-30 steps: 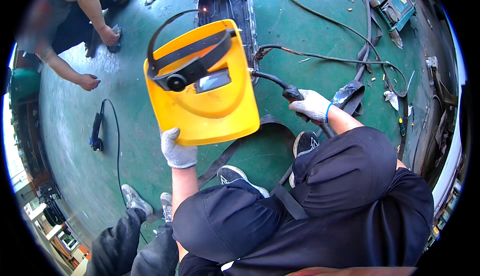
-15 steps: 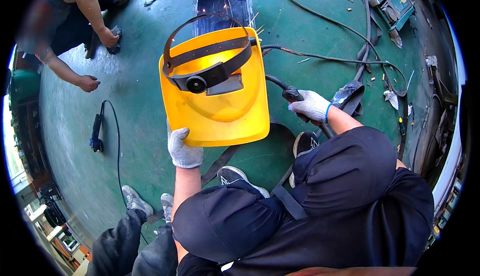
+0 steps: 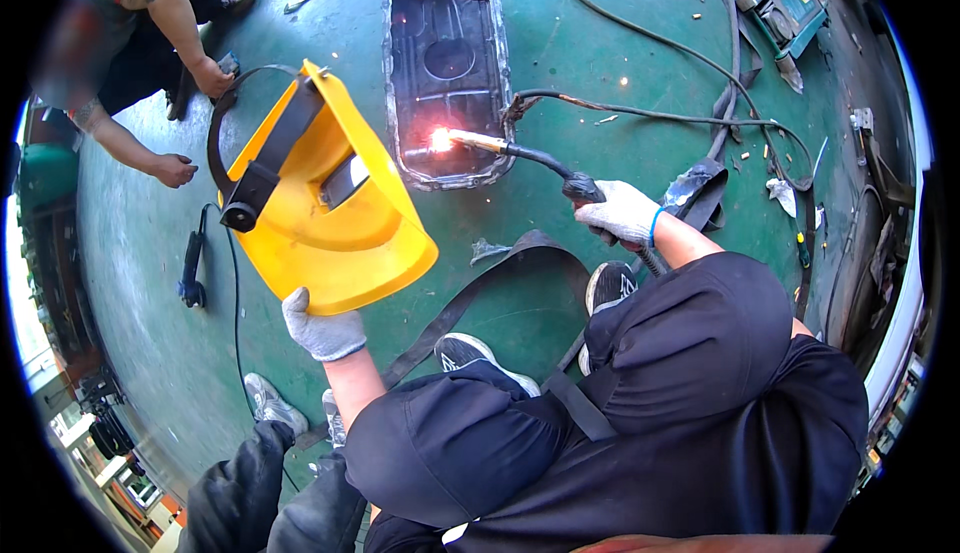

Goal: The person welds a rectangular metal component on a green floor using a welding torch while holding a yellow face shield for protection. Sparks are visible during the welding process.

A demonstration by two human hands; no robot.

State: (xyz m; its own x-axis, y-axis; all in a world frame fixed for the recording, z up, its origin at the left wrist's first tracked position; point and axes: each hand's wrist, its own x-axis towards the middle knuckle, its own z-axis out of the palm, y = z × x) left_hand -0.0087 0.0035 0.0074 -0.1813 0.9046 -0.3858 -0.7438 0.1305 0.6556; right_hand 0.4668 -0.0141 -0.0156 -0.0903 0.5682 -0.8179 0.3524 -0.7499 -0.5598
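Observation:
My gloved left hand [image 3: 322, 325] grips the lower edge of a yellow welding mask [image 3: 344, 244], tilted with its inside and black head strap toward me. My gloved right hand [image 3: 620, 213] is closed on a black welding torch [image 3: 548, 161]. The torch tip reaches the lower part of a dark, dented rectangular metal pan [image 3: 446, 58] on the green floor, where a bright glow [image 3: 440, 140] and scattered sparks show. The pan now shows whole, to the right of the mask.
A crouching co-worker [image 3: 140, 33] is at upper left. A power tool [image 3: 192, 271] lies at left. Someone's legs [image 3: 255, 473] are at lower left. Cables [image 3: 660, 115], straps [image 3: 540, 253], a green machine [image 3: 785, 18] and debris [image 3: 780, 198] lie around.
My left hand has swung the mask left and tilted it, uncovering the pan and torch tip. A bright glow now shows at the tip. My right hand has barely moved.

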